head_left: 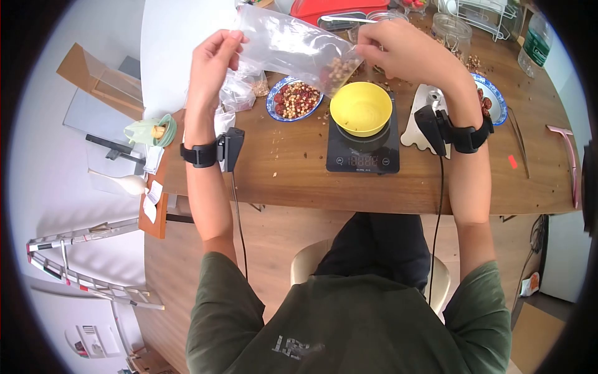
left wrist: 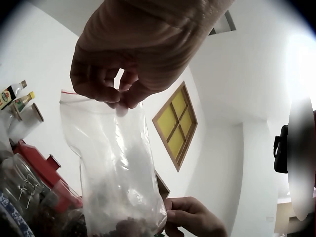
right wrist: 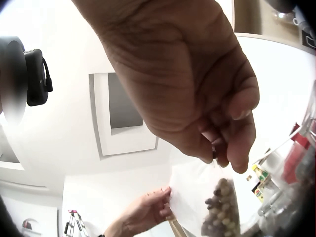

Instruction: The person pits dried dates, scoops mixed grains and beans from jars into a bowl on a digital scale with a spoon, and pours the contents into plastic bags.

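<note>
A clear zip bag (head_left: 283, 40) is stretched above the table between both hands, with mixed beans and dried pieces (right wrist: 222, 210) gathered at its lower end. My left hand (head_left: 213, 62) pinches the bag's top edge, near the red zip line seen in the left wrist view. At the filled end, my right hand (head_left: 398, 51) pinches the bag's corner with thumb and fingers. Below that end sits a yellow bowl (head_left: 361, 109) on a black kitchen scale (head_left: 363, 161). The scale's display digits are too faint to read.
Left of the scale, a blue-rimmed plate (head_left: 298, 100) holds mixed beans; another plate (head_left: 495, 93) with dark red dried fruit stands right. A white board-like piece (head_left: 417, 134) lies beside the scale. Glass jars (head_left: 451, 34), a red lid (head_left: 330, 9) and a water bottle (head_left: 536, 45) stand behind.
</note>
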